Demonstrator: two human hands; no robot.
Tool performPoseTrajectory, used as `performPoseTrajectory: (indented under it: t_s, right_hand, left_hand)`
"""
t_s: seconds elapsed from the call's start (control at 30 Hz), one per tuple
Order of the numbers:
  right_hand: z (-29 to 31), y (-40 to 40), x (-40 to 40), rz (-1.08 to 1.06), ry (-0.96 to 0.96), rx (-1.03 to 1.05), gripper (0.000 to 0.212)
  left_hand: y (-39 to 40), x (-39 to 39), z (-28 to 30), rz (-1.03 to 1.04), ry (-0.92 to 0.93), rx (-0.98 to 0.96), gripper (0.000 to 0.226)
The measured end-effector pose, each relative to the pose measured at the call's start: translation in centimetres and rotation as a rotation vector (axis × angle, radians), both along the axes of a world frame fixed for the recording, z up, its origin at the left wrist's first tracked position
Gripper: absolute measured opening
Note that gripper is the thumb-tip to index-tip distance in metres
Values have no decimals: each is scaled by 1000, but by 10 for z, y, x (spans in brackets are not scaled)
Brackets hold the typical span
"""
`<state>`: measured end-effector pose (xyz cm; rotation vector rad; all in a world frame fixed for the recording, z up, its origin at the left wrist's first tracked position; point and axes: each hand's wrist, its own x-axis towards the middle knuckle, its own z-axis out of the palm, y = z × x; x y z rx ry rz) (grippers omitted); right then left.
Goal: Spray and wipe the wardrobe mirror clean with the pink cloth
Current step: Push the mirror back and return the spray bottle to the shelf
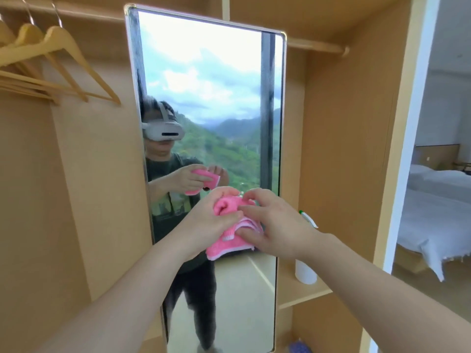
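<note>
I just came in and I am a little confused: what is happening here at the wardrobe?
A person stands facing the wardrobe mirror, holding a bunched pink cloth in both hands. The left hand grips it while the right hand pinches its folds. The cloth is not on the glass. A white spray bottle stands on the shelf beside the mirror.

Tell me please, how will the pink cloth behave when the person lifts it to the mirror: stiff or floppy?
Probably floppy: the pink cloth bunches into soft folds between the left hand and the right hand, and its lower edge droops. It looks fluffy, so likely light and easy to grip, not slippery. It should press flat against the mirror.
</note>
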<state>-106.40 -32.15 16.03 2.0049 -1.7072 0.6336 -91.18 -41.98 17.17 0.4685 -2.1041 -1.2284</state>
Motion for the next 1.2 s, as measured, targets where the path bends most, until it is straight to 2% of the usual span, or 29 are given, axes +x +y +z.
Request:
performPoseTrajectory:
  t_s: [0.1,0.2,0.27,0.37,0.57,0.73,0.83,0.87,0.97,1.07,1.13,1.2]
  right_hand:
    - [18,-8,-35,1,-25,-32,40]
    - [37,-22,-63,-203,-280,-146,48]
    - [45,-34,-80,-353,-456,-73,61]
    - [49,-51,-101,-387,-617,-3,75]
    - [44,-76,-125,-345,-769,43,62]
    - [34,-84,-128,-299,-754,5,53]
    - [28,-78,-125,-269,-759,-94,36]
    - [25,-77,-124,-275,-744,-125,36]
    - [18,-67,-114,-311,-622,-195,56]
    - [8,-53,-102,-227,-561,-273,72]
    - [1,-47,-96,-174,-545,-313,75]
    - [-7,-44,-88,-144,-448,-403,74]
  left_hand:
    - [-5,-13,12,154,-7,-70,35]
    - [-10,-18,23,253,16,-111,36]
    - [-13,-20,28,295,7,-154,39]
    - [-18,-22,31,357,-12,-208,44]
    - [-31,-20,38,418,-10,-214,46]
    - [-32,-15,39,421,-26,-218,45]
    - [-31,-15,42,446,-6,-236,46]
    - [-31,-15,43,448,-23,-239,45]
    - [-33,-16,45,445,-43,-275,42]
    - [-35,-14,44,451,-62,-319,42]
    - [-37,-10,43,436,-67,-333,44]
    - [-39,-4,45,406,-78,-358,46]
